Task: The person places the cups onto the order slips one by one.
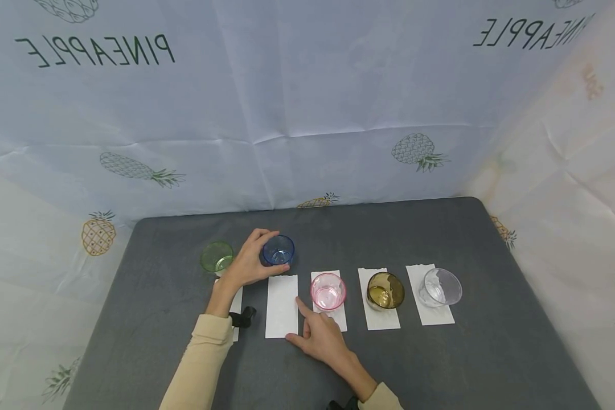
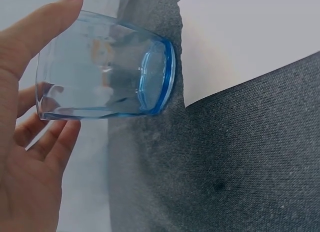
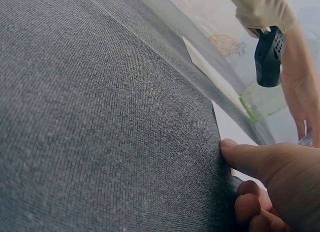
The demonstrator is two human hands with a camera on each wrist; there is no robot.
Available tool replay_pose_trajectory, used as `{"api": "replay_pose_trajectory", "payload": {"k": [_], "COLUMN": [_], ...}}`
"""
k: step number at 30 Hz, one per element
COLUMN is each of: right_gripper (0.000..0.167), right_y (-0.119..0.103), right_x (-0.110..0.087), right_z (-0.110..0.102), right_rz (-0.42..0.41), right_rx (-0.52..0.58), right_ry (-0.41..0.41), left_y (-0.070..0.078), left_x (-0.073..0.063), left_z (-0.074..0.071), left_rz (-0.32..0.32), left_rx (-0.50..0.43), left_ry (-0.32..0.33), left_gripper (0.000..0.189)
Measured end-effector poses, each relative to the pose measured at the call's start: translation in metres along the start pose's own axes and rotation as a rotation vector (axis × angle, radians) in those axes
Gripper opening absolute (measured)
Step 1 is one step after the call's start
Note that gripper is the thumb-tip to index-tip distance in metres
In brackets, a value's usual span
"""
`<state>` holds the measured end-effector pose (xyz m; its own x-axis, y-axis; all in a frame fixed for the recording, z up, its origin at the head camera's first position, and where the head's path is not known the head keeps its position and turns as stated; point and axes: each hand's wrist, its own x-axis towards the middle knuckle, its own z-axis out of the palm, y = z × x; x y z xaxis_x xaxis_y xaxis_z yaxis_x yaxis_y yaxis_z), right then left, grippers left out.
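My left hand (image 1: 248, 262) grips a blue glass tumbler (image 1: 279, 250) between thumb and fingers, just behind a white paper strip (image 1: 282, 307). In the left wrist view the tumbler (image 2: 107, 74) has its thick blue base near the torn end of the paper (image 2: 215, 46). My right hand (image 1: 324, 340) is at the near right part of that strip, thumb at its near edge and index finger stretched along its right side. The right wrist view shows that thumb (image 3: 255, 159) on the paper's edge, the other fingers bent beneath.
To the left, a green glass (image 1: 217, 257) stands at the far end of a strip partly hidden by my left arm. A pink glass (image 1: 328, 291), an amber glass (image 1: 385, 291) and a clear glass (image 1: 441, 287) stand on strips to the right. Pineapple-print cloth (image 1: 312, 114) hangs behind the grey table (image 1: 492, 353).
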<state>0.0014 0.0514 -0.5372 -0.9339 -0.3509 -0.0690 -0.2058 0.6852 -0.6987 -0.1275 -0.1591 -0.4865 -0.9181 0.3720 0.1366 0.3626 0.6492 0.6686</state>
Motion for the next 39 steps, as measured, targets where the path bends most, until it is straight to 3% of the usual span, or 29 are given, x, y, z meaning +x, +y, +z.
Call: {"api": "replay_pose_trajectory", "payload": {"k": [17, 27, 39], "right_gripper": [0.08, 0.079, 0.08], "right_y": [0.002, 0.002, 0.001], "right_x": [-0.002, -0.001, 0.0], "right_z": [0.002, 0.001, 0.001], "right_rz": [-0.005, -0.008, -0.001], "right_rx": [0.001, -0.006, -0.002], "right_ry": [0.009, 0.019, 0.008], "left_y": [0.004, 0.012, 0.017], "left_x": [-0.007, -0.017, -0.03], "left_z": [-0.002, -0.006, -0.011], "left_rz": [-0.001, 0.035, 0.028], "left_rx": [0.0, 0.001, -0.001], "left_ry": [0.033, 0.059, 0.075], "left_gripper": [0.085, 0.083, 0.084]}}
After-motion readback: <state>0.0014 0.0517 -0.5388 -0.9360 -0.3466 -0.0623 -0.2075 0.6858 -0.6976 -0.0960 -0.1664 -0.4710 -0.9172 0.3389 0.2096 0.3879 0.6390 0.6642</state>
